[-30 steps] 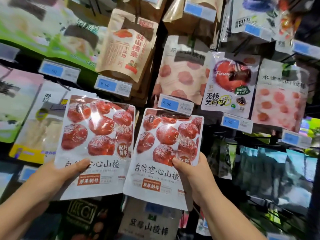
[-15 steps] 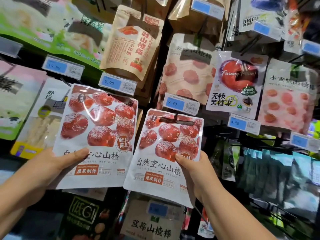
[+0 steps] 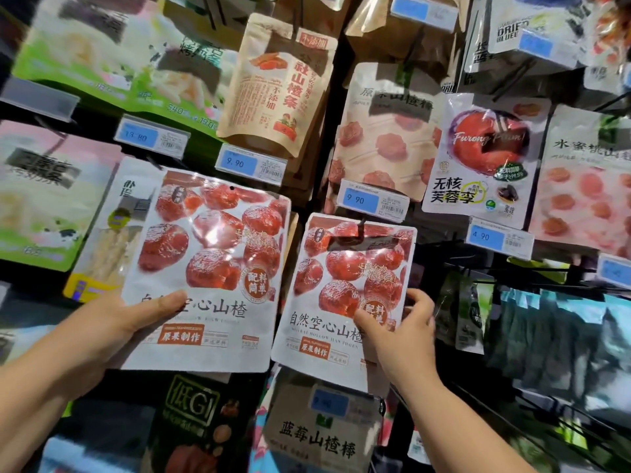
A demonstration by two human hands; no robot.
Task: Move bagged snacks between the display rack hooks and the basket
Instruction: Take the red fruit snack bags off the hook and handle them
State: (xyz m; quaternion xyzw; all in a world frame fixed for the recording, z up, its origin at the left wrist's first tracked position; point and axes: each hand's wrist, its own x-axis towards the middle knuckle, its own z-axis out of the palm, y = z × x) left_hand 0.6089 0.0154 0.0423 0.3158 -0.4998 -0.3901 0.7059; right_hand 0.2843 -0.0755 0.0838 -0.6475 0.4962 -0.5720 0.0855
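Two white snack bags printed with red hawthorn fruit are held up against the display rack. My left hand (image 3: 112,332) grips the left bag (image 3: 208,268) at its lower left edge, thumb across the front. My right hand (image 3: 399,336) pinches the right bag (image 3: 345,291) at its lower right side. The top of the right bag sits at a black rack hook (image 3: 360,225) under a blue price tag (image 3: 374,200); whether the hook passes through the bag's hole I cannot tell. No basket is in view.
Hanging snack bags fill the rack: a brown hawthorn-strip pouch (image 3: 280,87), a plum bag (image 3: 485,155), a pink peach bag (image 3: 587,186), dark green bags (image 3: 546,329) lower right, and a blueberry hawthorn bag (image 3: 321,435) below. Price tags stick out on hook ends.
Both bags have risen a little on the rack. The right bag's top now reaches the hook under the price tag, and my right hand has shifted from its lower middle to its right side.
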